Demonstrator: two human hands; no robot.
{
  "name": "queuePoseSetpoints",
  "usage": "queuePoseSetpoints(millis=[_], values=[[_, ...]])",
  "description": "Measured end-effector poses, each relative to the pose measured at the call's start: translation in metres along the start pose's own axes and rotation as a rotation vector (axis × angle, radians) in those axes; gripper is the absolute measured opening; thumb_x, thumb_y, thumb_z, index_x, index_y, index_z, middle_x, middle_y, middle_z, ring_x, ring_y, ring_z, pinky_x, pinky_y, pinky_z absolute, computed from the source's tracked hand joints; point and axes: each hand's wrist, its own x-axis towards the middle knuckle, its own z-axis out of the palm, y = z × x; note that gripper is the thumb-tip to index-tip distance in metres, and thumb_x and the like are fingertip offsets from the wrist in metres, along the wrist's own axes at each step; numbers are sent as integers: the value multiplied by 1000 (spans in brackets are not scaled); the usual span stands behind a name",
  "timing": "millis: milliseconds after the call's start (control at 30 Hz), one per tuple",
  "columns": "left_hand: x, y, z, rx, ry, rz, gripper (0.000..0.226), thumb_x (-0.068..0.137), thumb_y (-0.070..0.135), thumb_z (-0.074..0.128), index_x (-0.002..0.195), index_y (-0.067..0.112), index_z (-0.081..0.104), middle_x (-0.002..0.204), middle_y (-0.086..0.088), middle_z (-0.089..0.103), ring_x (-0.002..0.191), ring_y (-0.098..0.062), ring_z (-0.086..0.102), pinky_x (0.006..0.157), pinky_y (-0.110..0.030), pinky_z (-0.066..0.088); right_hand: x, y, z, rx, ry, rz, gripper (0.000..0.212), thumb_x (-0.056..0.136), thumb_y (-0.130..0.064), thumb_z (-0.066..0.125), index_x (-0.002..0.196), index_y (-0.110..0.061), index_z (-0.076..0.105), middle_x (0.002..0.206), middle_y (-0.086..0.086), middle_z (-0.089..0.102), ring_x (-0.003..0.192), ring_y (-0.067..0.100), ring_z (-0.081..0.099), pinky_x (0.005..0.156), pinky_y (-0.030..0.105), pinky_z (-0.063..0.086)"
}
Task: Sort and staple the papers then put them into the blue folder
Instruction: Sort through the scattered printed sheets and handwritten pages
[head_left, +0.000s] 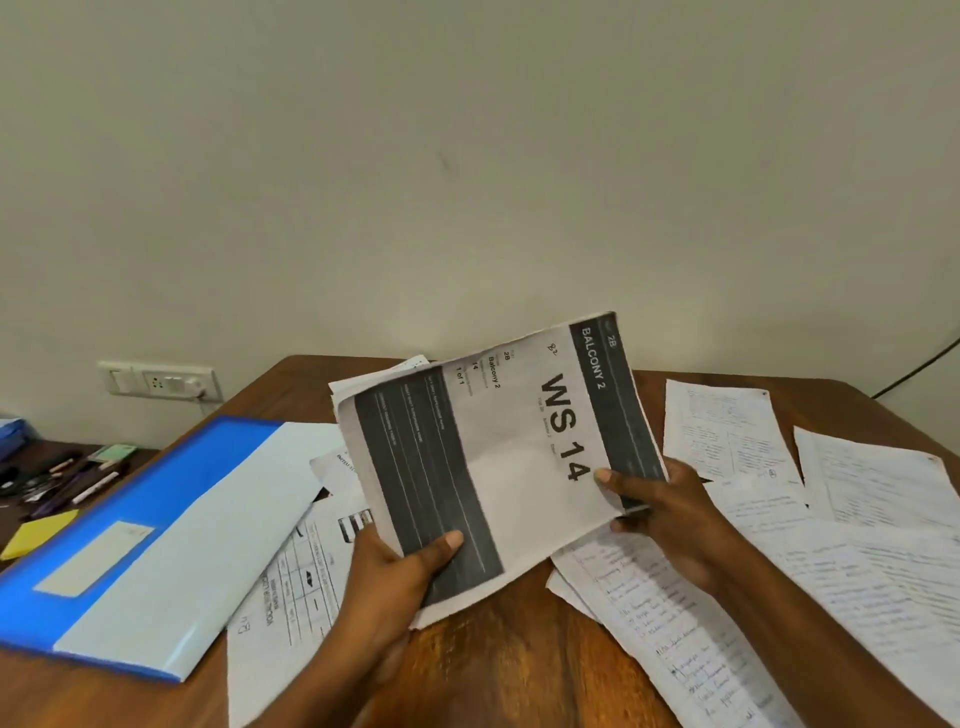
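At lower left, blue folder lies flat on wooden table. Centre frame: left hand and right hand pinch a printed "WS 14" sheaf, thumbs on top, raised above the table. Right: handwritten papers scattered.

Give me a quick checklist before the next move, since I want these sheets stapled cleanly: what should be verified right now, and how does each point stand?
1. Both hands hold the printed stack: ok, left hand at its lower edge, right hand at the right edge.
2. Sheet edges squared up: not ok, a back sheet juts out at the top left.
3. Stapler within reach: cannot tell, none is visible.
4. Blue folder accessible: ok, it lies closed on the table to the left.
5. Loose sheets all gathered: not ok, handwritten pages are spread at right.
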Motion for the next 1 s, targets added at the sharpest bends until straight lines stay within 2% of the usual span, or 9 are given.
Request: queuePoseSetpoints(millis=[100, 233, 433, 500, 600, 667, 767, 867, 1000], values=[[-2, -5, 16, -155, 53, -25, 47, 81, -8, 81, 121, 11, 67, 103, -15, 80, 95, -38, 78, 89, -60, 60, 4, 16, 3, 340, -101, 15, 42, 84, -10, 78, 124, -9, 67, 122, 19, 73, 77, 22, 74, 61, 32, 61], [-5, -23, 41, -216, 139, -113, 73, 62, 11, 94, 129, 14, 64, 114, -12, 78, 107, -40, 74, 98, -64, 55, 0, 21, 30, 540, -119, -8, 46, 87, -9, 71, 133, -10, 65, 123, 15, 74, 102, 30, 76, 84, 44, 65], [-30, -51, 81, 82, 54, -84, 48, 76, 16, 94, 111, 22, 62, 106, 3, 70, 108, -28, 67, 107, -43, 52, 20, 25, 53, 372, 87, 42, 28, 90, -17, 76, 118, -19, 70, 118, 11, 77, 105, 41, 73, 95, 65, 56], [-32, -54, 76, 326, -174, -27, 32, 74, 36, 93, 99, 45, 75, 96, 16, 76, 107, -11, 72, 97, -25, 55, 30, 23, 42, 370, 69, 86, 27, 93, -15, 74, 119, -16, 71, 119, 13, 77, 109, 44, 71, 97, 68, 53], [-13, -45, 57, 614, -385, 99, 51, 90, 30, 80, 95, 77, 60, 112, 12, 75, 116, -11, 70, 86, -9, 52, 37, 18, 13, 330, -13, 91, 49, 84, -26, 86, 128, -13, 69, 124, 15, 74, 117, 43, 68, 105, 70, 47], [-5, -29, 43, 675, -474, 151, 51, 100, 20, 68, 114, 65, 49, 133, 11, 67, 115, -6, 68, 91, -17, 54, 43, 15, -8, 227, -50, 89, 63, 78, -33, 90, 133, -13, 65, 126, 16, 73, 117, 42, 68, 108, 68, 45], [10, -9, 29, 601, -478, 172, 37, 101, 19, 64, 126, 46, 59, 119, 16, 70, 97, -4, 73, 86, -26, 61, 50, 9, -31, 145, -91, 94, 47, 83, -20, 83, 126, -10, 65, 118, 18, 76, 98, 38, 76, 88, 56, 60], [42, 8, 29, 420, -345, 178, 23, 106, 28, 59, 128, 29, 67, 110, 4, 78, 95, -21, 77, 84, -45, 65, 56, 12, -45, 24, -205, 178, 93, 46, -38, 105, 127, -14, 64, 119, 18, 76, 105, 40, 74, 87, 54, 61], [72, 22, 45, 193, -310, 90, 49, 92, 50, 55, 125, 16, 69, 110, -8, 80, 97, -30, 78, 81, -48, 64, 59, 21, -40, -182, -210, 218, 38, 89, -17, 79, 124, -14, 64, 104, 5, 81, 100, 33, 75, 85, 46, 60]])
